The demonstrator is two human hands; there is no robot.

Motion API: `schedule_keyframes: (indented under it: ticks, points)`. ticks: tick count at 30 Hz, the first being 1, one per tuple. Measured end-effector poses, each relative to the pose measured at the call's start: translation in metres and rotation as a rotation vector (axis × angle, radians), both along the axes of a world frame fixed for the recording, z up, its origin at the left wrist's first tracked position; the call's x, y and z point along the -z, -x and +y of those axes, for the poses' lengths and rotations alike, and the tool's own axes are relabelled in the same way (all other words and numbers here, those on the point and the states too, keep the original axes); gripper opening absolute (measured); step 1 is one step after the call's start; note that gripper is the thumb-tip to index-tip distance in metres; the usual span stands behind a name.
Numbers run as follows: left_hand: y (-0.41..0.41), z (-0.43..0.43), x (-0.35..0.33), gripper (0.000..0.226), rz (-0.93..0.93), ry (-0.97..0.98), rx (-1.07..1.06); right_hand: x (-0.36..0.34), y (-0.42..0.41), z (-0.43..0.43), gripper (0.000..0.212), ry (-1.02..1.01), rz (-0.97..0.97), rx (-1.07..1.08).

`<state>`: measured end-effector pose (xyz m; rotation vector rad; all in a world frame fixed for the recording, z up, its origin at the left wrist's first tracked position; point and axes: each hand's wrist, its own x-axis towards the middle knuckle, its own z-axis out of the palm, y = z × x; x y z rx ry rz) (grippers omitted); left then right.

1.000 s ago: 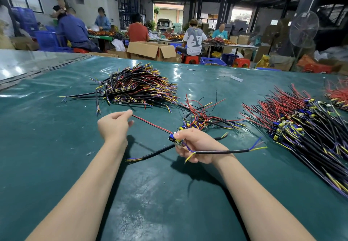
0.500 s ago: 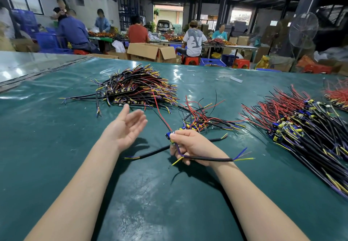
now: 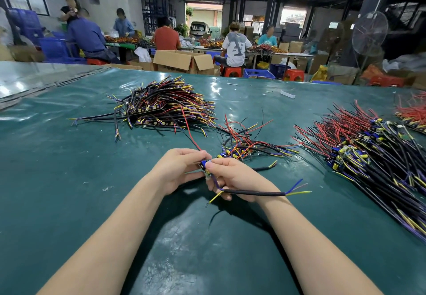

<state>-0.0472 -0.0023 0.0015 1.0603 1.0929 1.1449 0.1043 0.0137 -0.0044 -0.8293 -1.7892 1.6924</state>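
Blue module (image 3: 204, 164): one, pinched by left hand (image 3: 177, 171), right hand (image 3: 234, 179) fingers (image 3: 217, 161); four wire piles (image 3: 168, 108).

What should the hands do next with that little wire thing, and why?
Probably the left hand should slide up and catch the red wire. Both it and the right hand pinch the small board, and that wire sticks up loose, while the black cable lies across the right hand.

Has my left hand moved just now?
Yes. The left hand moved right, relative to the far wire pile, joining the right hand on the small board.
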Motion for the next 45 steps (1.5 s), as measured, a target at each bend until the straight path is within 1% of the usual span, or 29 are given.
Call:
schedule_keyframes:
  ticks: [4,6,8,11,15,17,20,24,26,29,33,36,37,40,43,45]
  points:
    - [0.001,-0.001,-0.001,0.025,-0.166,-0.015,0.059,-0.002,-0.003,-0.001,0.026,0.090,0.057,-0.025]
    - [0.004,0.000,-0.003,0.026,-0.214,-0.032,0.087,-0.002,-0.003,-0.002,0.025,0.111,0.074,-0.024]
    - [0.005,0.000,-0.002,0.025,-0.202,-0.036,0.095,-0.002,-0.003,-0.001,0.024,0.123,0.089,-0.020]
    - [0.002,0.000,0.001,0.023,-0.131,-0.033,0.073,-0.001,-0.004,-0.001,0.024,0.125,0.080,-0.022]
    - [-0.002,0.001,0.002,0.019,-0.140,-0.040,-0.042,0.000,-0.003,0.000,0.023,0.125,0.084,-0.024]
    - [-0.002,0.001,0.001,0.015,-0.175,-0.019,-0.116,-0.001,-0.003,0.000,0.024,0.121,0.080,-0.027]
    - [-0.002,0.002,0.000,0.013,-0.244,0.011,-0.216,-0.001,-0.002,-0.001,0.028,0.089,0.043,-0.038]
    - [0.004,0.002,-0.002,0.012,-0.267,-0.005,-0.377,-0.003,-0.001,-0.003,0.034,0.046,-0.002,-0.044]
    - [0.009,0.003,-0.001,0.013,-0.278,-0.024,-0.452,-0.002,-0.001,-0.003,0.044,0.026,-0.021,-0.051]
    - [0.012,0.003,0.000,0.014,-0.291,-0.045,-0.490,-0.002,0.001,-0.003,0.052,0.013,-0.041,-0.063]
    - [0.018,0.004,-0.003,0.014,-0.383,0.002,-0.494,-0.001,-0.002,-0.001,0.047,0.032,-0.037,-0.047]
    - [0.027,0.005,-0.005,0.014,-0.455,0.031,-0.522,0.001,-0.003,0.001,0.032,0.034,-0.067,-0.049]
    - [0.028,0.005,-0.006,0.014,-0.463,0.041,-0.525,0.001,-0.003,0.002,0.030,0.035,-0.083,-0.049]
    - [0.029,0.003,-0.007,0.013,-0.503,0.104,-0.499,0.002,-0.005,0.003,0.025,0.034,-0.123,-0.047]
    - [0.030,0.001,-0.009,0.018,-0.643,0.203,-0.441,0.002,-0.005,0.004,0.022,0.010,-0.167,-0.048]
    - [0.030,0.000,-0.010,0.018,-0.672,0.217,-0.433,0.002,-0.005,0.004,0.023,0.006,-0.179,-0.045]
